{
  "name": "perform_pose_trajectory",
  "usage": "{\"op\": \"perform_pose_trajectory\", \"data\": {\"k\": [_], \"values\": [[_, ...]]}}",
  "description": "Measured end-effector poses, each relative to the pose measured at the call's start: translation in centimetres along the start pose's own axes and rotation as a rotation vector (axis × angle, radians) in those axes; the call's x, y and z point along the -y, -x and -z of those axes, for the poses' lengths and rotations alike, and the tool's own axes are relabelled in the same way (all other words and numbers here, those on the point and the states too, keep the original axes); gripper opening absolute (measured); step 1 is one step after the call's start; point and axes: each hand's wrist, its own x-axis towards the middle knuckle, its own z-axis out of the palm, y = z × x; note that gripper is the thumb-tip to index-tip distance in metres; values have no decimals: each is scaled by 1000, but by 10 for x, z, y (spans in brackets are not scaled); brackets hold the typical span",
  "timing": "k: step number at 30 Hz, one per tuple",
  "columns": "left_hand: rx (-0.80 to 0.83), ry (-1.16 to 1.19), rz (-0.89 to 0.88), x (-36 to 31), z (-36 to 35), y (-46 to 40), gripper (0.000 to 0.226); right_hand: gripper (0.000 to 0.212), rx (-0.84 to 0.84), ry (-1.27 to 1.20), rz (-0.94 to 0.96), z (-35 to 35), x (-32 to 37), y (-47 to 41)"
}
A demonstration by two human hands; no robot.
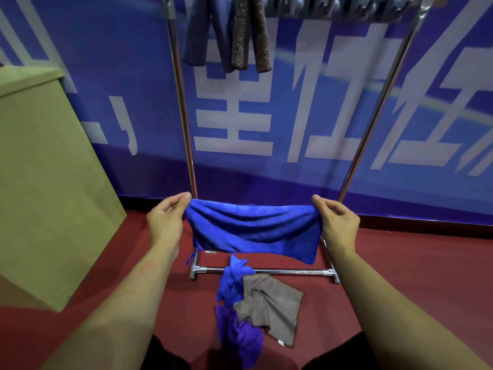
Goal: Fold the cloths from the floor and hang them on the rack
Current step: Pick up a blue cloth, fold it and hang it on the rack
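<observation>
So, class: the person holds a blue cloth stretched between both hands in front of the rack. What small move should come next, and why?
Probably lift the blue cloth toward the rack's top bar. It already looks folded, the left hand and right hand pinch its upper corners, and two cloths hang there already.

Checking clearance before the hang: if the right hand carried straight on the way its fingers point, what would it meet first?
Probably the rack's right upright, just beyond the right hand pinching the blue cloth; depth is unclear.
</observation>
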Motion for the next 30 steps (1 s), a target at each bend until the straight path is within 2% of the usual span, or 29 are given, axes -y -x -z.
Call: {"op": "perform_pose_trajectory", "data": {"k": [4, 7, 13, 18, 22, 30], "values": [[3, 14, 35, 1, 2, 0, 11, 14, 39, -7, -2, 1, -2, -1], [33, 1, 63, 3, 5, -1, 10, 22, 102, -10, -10, 1, -1, 1], [169, -114, 31, 6, 3, 0, 54, 62, 240, 135, -8, -2, -9, -2], [261, -150, 47, 9, -1, 5, 78, 85, 329, 275, 29, -2, -9, -1], [303, -141, 72, 11, -2, 6, 82, 88, 340, 299, 26, -2, -11, -4], [247, -156, 22, 11, 2, 3, 76, 85, 278, 314, 83, 2, -16, -9]]}}
